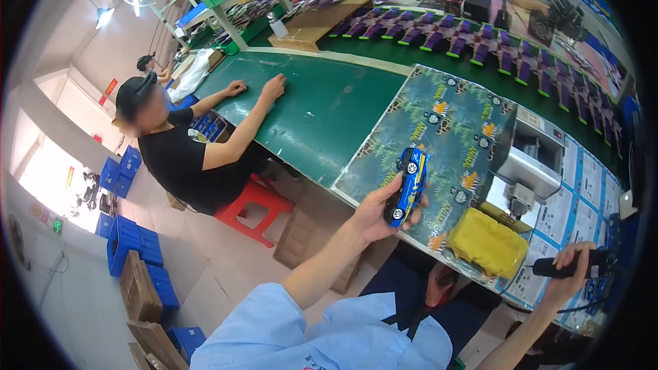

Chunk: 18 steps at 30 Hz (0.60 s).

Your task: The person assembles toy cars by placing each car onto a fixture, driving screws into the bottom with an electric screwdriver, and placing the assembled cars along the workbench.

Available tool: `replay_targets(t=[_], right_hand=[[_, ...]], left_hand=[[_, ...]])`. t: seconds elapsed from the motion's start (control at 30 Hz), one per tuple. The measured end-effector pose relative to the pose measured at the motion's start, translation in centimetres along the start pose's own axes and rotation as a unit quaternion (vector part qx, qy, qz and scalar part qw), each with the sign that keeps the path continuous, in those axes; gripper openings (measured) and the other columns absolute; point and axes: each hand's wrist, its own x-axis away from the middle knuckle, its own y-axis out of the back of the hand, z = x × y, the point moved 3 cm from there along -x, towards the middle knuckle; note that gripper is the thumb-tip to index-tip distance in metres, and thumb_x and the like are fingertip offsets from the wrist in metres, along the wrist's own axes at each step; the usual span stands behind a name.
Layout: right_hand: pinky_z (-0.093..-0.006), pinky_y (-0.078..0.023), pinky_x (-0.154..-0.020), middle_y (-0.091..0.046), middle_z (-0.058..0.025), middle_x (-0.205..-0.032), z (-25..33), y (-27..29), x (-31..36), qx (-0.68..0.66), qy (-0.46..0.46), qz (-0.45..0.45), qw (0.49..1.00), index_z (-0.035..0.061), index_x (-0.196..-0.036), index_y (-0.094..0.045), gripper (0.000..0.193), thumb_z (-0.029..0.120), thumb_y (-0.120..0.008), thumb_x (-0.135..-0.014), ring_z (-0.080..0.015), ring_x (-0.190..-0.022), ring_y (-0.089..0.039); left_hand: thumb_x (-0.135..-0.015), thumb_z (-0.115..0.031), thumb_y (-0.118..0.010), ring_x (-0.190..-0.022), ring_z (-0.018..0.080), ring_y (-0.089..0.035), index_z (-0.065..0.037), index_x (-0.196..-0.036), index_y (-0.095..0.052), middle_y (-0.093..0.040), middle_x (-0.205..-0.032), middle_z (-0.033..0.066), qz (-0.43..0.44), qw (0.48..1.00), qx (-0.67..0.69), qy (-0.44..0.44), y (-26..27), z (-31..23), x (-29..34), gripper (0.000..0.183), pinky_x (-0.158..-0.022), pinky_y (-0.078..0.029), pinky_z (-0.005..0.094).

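- The left hand (375, 214) grips a blue toy car (413, 181), thumb on one side and fingers around the other, its wheels turned toward the left.
- The car is held up over the near part of a patterned mat (391, 138).
- The right hand (574, 268) is closed around a black handheld tool (546, 268), its thin tip pointing left.
- Between the hands lies a yellow cloth (488, 242), just beside a metal-and-white machine (538, 154).
- Beyond the mat, purple pieces (483, 44) stand in a row.
- A co-worker (179, 164) sits on a red stool (255, 207).
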Motion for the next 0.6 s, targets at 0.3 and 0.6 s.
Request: replay_targets(t=[0.3, 0.6], right_hand=[[-0.0205, -0.034, -0.05, -0.041, -0.0014, -0.068, -0.5, 0.7, -0.2, 0.034, -0.002, -0.013, 0.999, 0.0082, -0.094, -0.048, 0.015, 0.021, -0.051, -0.102, -0.0072, -0.054, -0.038], [-0.0207, -0.034, -0.049, -0.042, -0.0015, -0.067, -0.5, -0.2, -0.5, 0.058, -0.003, -0.004, 0.998, 0.008, -0.093, -0.048, 0.016, 0.021, -0.051, -0.102, -0.0074, -0.053, -0.038]], left_hand=[[-0.098, -0.035, -0.061, -0.071, 0.0208, -0.067, -0.004, -0.125, -0.053, -0.066, -0.1, 0.0136, -0.066, 0.996, 0.002, -0.059, 2.3, -0.6, 0.9, 0.042, -0.059, -0.056, 0.032], [-0.102, -0.044, -0.051, -0.086, 0.0245, -0.068, -0.008, -0.136, -0.048, -0.063, -0.113, 0.0138, -0.09, 0.995, 0.011, -0.046, 3.6, -0.9, 1.7, 0.049, -0.069, -0.059, 0.0375]])
